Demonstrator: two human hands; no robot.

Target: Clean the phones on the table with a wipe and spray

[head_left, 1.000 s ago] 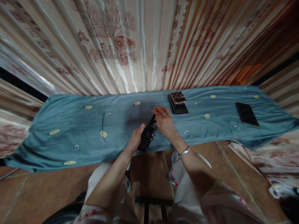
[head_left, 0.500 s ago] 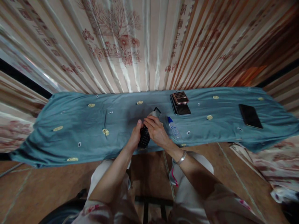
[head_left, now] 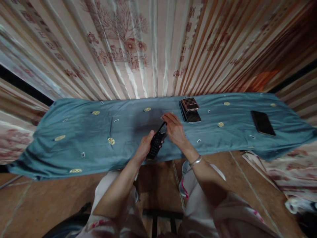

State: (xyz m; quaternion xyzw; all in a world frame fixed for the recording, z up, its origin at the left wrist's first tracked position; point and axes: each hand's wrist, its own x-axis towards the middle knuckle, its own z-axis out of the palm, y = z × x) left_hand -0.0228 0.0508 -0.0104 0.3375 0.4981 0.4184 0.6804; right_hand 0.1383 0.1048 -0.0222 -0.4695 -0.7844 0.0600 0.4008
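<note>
A black keypad phone is tilted above the near edge of the cloth, its buttons and small screen facing up. My left hand is closed around its lower part, thumb along the left side. At the phone's top end, my right hand has its fingers pressed together beside the screen. A small pale bit shows at those fingertips, too small to name. The blue-capped bottle is hidden behind my right hand and forearm.
A patterned teal cloth covers the long table. Beyond my right hand, a flip phone with a checkered cover rests on a dark phone. Another dark phone lies farther right. A pleated curtain hangs behind.
My right hand has shifted up and right off the keypad's upper part, uncovering more of the phone. The blue-capped bottle has gone out of sight behind it. My left hand keeps its hold.
</note>
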